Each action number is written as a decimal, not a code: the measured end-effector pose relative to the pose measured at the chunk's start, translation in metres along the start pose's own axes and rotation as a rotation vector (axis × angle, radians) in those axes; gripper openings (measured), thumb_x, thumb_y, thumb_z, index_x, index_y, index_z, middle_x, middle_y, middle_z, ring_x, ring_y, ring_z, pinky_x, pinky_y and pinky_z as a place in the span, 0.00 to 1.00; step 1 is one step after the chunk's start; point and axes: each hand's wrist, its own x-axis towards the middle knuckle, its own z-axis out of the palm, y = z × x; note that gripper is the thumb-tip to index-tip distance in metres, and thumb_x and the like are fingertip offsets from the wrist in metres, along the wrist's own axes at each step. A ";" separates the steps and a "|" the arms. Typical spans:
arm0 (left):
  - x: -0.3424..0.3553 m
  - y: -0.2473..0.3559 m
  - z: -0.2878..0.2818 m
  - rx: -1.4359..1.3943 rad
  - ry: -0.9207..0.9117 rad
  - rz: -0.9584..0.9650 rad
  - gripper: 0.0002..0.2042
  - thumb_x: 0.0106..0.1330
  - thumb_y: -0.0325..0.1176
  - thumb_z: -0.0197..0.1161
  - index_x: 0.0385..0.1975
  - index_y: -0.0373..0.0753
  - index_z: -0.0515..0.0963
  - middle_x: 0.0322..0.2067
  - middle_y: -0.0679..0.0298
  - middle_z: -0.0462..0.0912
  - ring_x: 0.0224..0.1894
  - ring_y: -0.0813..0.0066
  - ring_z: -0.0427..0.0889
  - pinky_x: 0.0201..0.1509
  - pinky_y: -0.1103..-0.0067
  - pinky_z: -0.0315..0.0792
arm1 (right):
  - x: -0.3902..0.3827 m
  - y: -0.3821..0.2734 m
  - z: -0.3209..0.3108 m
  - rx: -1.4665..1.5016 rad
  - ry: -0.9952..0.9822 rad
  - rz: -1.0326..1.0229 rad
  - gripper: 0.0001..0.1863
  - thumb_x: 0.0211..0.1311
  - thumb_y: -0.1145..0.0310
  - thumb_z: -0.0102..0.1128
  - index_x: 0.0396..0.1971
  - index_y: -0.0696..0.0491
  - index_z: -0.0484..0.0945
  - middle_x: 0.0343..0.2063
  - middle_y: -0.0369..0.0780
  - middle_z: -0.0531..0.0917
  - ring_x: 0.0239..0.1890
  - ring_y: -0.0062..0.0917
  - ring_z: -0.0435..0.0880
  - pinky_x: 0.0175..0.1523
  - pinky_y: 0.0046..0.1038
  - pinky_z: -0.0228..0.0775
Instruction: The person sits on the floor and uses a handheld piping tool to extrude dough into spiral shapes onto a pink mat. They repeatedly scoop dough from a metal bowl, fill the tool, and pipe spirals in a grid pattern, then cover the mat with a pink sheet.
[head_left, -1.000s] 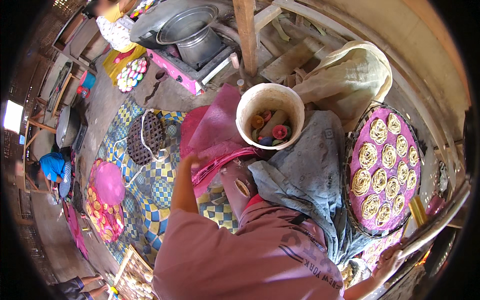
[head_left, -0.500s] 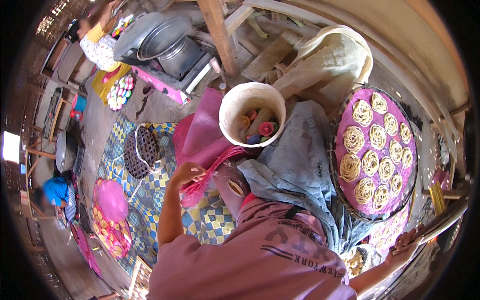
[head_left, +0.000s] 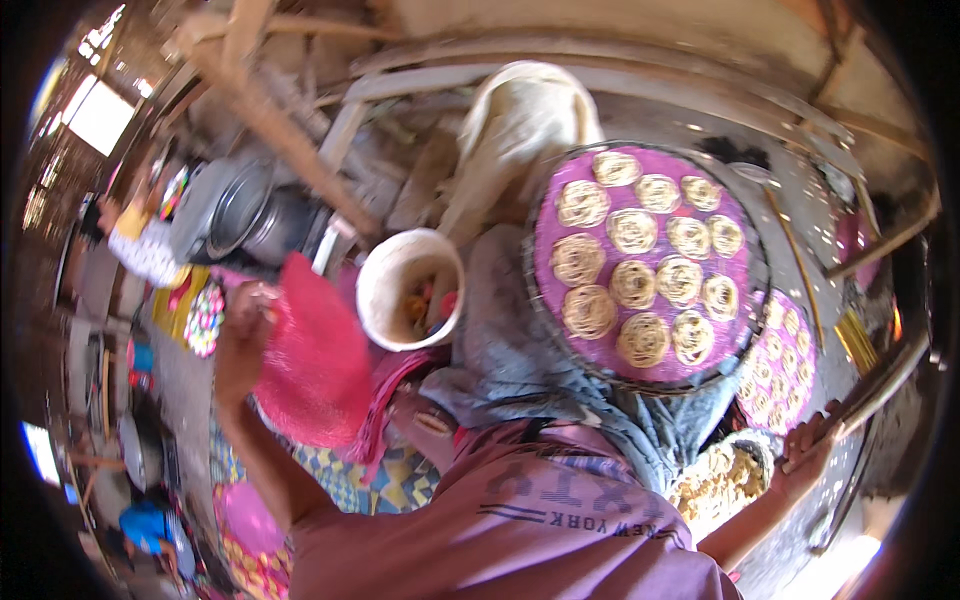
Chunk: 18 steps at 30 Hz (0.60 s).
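Observation:
My left hand (head_left: 248,312), smeared by motion, holds up a thin red mesh sheet (head_left: 315,365) by its edge. The sheet hangs spread beside a whitish bucket (head_left: 372,300), which has several small colourful things inside. On the right, the fingers of my right hand (head_left: 806,450) are wrapped round the end of a wooden pole (head_left: 885,385). A round tray (head_left: 533,285) lined with purple mesh lies ahead of that hand, bearing several pale coils of noodle-like strands. Grey-blue cloth (head_left: 520,345) covers my lap.
A second purple sheet of coils (head_left: 775,375) lies beyond the tray. Near my right forearm stands a container of pale crumbly dough (head_left: 722,478). Large pots (head_left: 275,230) sit on a stove behind a wooden post (head_left: 290,140). Two people (head_left: 150,250) are at the left.
My left hand has lifted the red mesh sheet from beside my leg and moved it left and forward, opening it out. My right hand stays on the pole. The view has turned right.

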 end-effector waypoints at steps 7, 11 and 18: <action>0.123 0.185 0.052 -0.160 -0.388 0.558 0.17 0.58 0.20 0.64 0.49 0.33 0.76 0.54 0.62 0.68 0.54 0.74 0.71 0.59 0.79 0.67 | -0.016 -0.009 -0.009 0.128 0.007 -0.054 0.24 0.71 0.52 0.49 0.55 0.55 0.64 0.16 0.29 0.64 0.13 0.10 0.59 0.16 0.15 0.52; 0.185 0.258 0.133 -0.341 -0.636 0.631 0.24 0.59 0.26 0.67 0.57 0.35 0.73 0.63 0.60 0.65 0.64 0.73 0.64 0.66 0.75 0.62 | -0.028 -0.016 -0.011 0.113 0.177 -0.080 0.22 0.73 0.52 0.46 0.54 0.54 0.64 0.16 0.28 0.62 0.10 0.09 0.55 0.14 0.14 0.49; 0.171 0.344 0.227 -0.772 -0.753 0.812 0.30 0.58 0.23 0.68 0.61 0.29 0.66 0.62 0.59 0.66 0.54 0.79 0.73 0.57 0.81 0.71 | -0.051 -0.035 -0.016 0.162 0.205 -0.095 0.18 0.71 0.53 0.50 0.47 0.52 0.68 0.13 0.28 0.60 0.10 0.12 0.56 0.14 0.19 0.47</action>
